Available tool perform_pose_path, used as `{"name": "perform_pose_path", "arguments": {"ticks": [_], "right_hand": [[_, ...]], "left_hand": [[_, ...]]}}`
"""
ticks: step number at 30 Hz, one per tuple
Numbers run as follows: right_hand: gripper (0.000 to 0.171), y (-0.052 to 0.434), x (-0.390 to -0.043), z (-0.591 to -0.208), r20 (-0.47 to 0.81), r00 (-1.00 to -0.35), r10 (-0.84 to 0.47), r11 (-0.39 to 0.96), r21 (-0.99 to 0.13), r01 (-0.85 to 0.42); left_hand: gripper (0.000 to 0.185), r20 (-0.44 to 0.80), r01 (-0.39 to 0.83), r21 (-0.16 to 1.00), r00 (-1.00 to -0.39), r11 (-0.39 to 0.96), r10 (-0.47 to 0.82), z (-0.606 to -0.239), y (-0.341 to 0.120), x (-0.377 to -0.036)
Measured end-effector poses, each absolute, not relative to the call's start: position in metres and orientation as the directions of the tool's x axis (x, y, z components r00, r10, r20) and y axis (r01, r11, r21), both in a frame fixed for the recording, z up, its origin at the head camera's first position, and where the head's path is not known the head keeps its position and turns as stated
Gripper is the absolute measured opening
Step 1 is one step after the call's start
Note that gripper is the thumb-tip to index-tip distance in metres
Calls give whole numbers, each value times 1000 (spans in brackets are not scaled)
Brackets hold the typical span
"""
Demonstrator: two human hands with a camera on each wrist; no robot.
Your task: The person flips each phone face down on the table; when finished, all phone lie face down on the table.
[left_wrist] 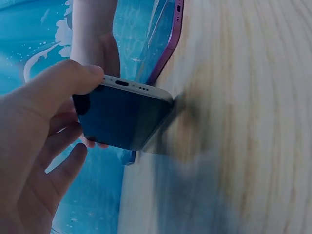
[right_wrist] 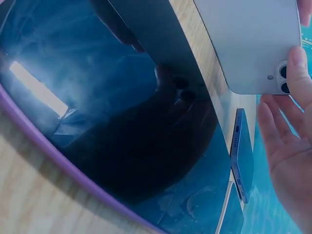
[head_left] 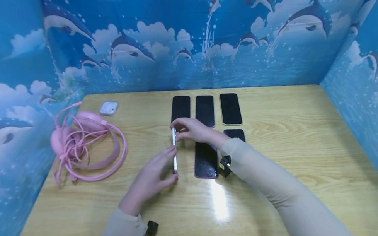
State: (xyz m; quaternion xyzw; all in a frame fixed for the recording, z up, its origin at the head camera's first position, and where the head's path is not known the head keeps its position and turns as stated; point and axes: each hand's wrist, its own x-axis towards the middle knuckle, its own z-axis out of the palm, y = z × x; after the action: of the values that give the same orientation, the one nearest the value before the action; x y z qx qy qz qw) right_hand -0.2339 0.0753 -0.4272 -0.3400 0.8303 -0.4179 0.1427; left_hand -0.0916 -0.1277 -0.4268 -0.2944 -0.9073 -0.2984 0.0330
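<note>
A smartphone (head_left: 175, 160) with a light grey back and silver edge stands on its long side, both hands on it. My left hand (head_left: 150, 179) holds its near end; in the left wrist view the thumb lies at the charging-port edge beside the dark screen (left_wrist: 122, 117). At the far end my right hand (head_left: 194, 130) grips the phone, its thumb by the camera lenses on the pale back (right_wrist: 253, 44). Just right of it, a purple-edged phone (head_left: 206, 162) lies screen up, partly behind the right hand.
Three dark phones lie in a back row: left (head_left: 180, 106), middle (head_left: 205, 110), right (head_left: 230, 108). Another phone (head_left: 235, 133) is partly covered by the right forearm. Pink headphones (head_left: 90, 144) with a tangled cable and a small white case (head_left: 109, 108) lie at the left.
</note>
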Motion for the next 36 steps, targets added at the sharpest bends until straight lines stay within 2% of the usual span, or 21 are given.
{"name": "perform_pose_path", "arguments": {"ticks": [10,17,30,36], "right_hand": [[49,73,-235,-432,30,-740,-672,417,-811,-411],[52,70,-236,-435,8,-735,-678,428,-809,-404],[61,71,-233,-444,-4,-744,-668,522,-715,-465],[52,72,-234,-443,-16,-762,-647,531,-726,-436]], "left_hand": [[74,244,587,417,-808,694,536,-421,-130,-90],[76,243,571,430,-819,699,520,-422,-133,-91],[75,266,562,479,-825,674,499,-423,-133,-90],[74,259,566,475,-822,674,508,-421,-132,-89]]}}
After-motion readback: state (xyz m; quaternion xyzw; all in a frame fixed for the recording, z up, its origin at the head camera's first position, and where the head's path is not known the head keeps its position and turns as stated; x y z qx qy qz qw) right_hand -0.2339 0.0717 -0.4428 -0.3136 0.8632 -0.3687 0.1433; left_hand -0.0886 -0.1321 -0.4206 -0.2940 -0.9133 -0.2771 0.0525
